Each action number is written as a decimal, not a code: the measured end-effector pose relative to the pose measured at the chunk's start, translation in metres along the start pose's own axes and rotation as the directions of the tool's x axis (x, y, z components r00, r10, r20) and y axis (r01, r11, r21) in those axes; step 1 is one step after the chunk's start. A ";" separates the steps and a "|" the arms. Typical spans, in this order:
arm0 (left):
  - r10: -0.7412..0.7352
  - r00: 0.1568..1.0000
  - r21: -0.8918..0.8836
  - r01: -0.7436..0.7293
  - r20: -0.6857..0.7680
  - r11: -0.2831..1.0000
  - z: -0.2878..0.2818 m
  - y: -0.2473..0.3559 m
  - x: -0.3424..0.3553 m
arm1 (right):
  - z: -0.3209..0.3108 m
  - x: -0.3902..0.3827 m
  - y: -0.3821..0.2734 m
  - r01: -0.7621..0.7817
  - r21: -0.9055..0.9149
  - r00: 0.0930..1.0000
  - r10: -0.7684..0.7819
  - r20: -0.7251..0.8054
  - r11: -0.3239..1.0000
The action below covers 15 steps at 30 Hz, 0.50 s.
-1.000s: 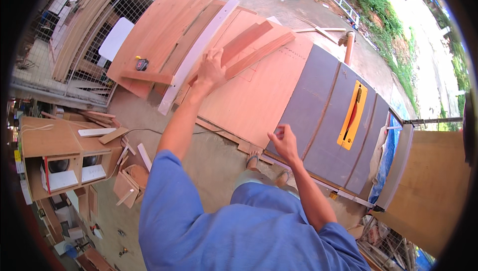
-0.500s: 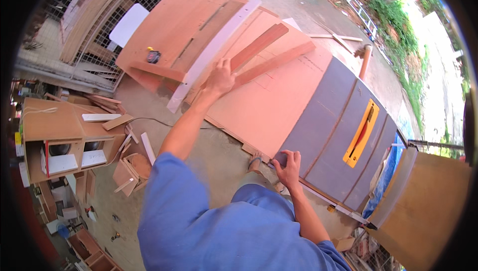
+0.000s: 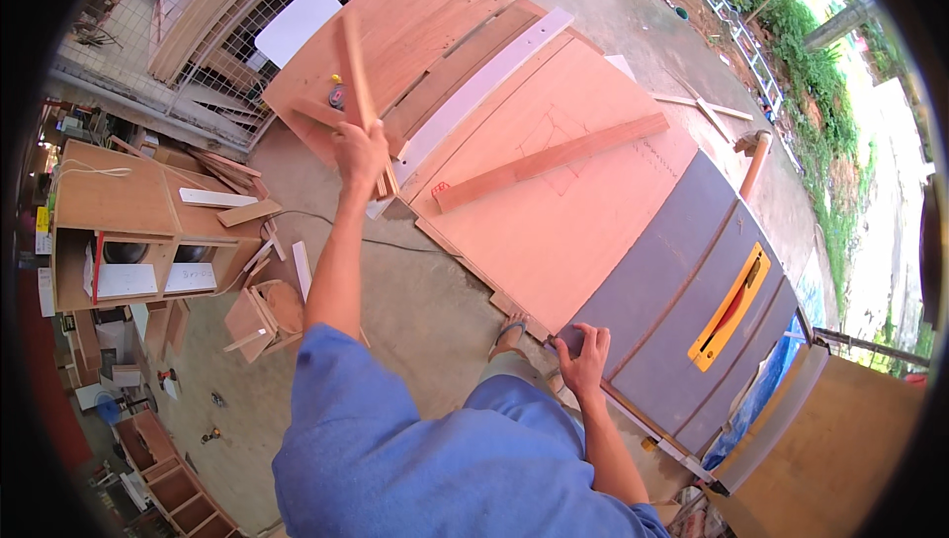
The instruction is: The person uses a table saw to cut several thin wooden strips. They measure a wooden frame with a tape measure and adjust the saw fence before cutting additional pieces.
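Note:
My left hand (image 3: 363,151) is closed round a reddish wooden strip (image 3: 354,59), raised at a slant over the left end of the worktop. Another strip (image 3: 551,163) lies diagonally on the pale plywood sheet (image 3: 593,242), which has pencil and red markings. My right hand (image 3: 581,354) is at the near edge of the grey table-saw top (image 3: 643,291), fingers bent but apart, thumb by the edge. A yellow blade insert (image 3: 727,306) sits in that top. A small tape measure (image 3: 336,93) and a long white board (image 3: 487,83) are on the boards to the left.
A wooden cabinet (image 3: 119,202), offcuts (image 3: 262,321) and a cable (image 3: 356,239) are at left. A wire mesh fence (image 3: 227,54) and white panel (image 3: 297,24) stand behind. An orange pipe (image 3: 754,167), ladder (image 3: 741,44) and tan panel (image 3: 830,439) are at right.
My left hand has lifted one of the two strips off the plywood and swung it leftward, more upright. The other strip stayed. My right hand reached the saw top's edge; the view has shifted.

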<state>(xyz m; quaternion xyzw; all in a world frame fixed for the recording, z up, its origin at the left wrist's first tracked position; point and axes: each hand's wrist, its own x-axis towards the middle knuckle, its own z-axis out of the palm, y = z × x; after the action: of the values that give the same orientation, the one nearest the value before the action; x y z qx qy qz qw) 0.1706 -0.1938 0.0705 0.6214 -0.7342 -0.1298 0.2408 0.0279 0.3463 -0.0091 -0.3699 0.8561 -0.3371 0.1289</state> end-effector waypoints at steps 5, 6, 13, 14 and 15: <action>-0.531 0.841 -0.035 0.530 -0.106 0.847 0.029 -0.030 0.052 | 0.000 -0.002 0.002 0.044 -0.008 0.999 -0.044 -0.019 0.999; -0.648 0.759 -0.096 0.642 -0.061 0.761 0.035 -0.042 0.070 | 0.002 0.000 0.001 0.050 -0.005 0.999 -0.050 -0.014 0.999; -0.716 0.660 -0.031 0.740 0.228 0.672 0.054 0.011 0.069 | 0.002 -0.006 0.000 0.011 -0.049 0.999 -0.013 -0.050 0.999; -0.701 0.663 -0.064 0.737 0.262 0.673 0.058 0.008 0.075 | 0.003 -0.005 -0.001 0.001 -0.053 0.998 -0.004 -0.062 0.999; -0.676 0.681 -0.156 0.728 0.280 0.668 0.068 -0.011 0.077 | 0.004 -0.005 -0.002 0.012 -0.051 0.998 -0.016 -0.061 0.999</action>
<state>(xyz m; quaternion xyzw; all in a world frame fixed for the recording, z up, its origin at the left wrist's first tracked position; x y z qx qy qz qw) 0.1359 -0.2782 0.0217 0.8042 -0.4337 -0.3670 0.1749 0.0339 0.3467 -0.0112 -0.3685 0.8653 -0.3274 0.0906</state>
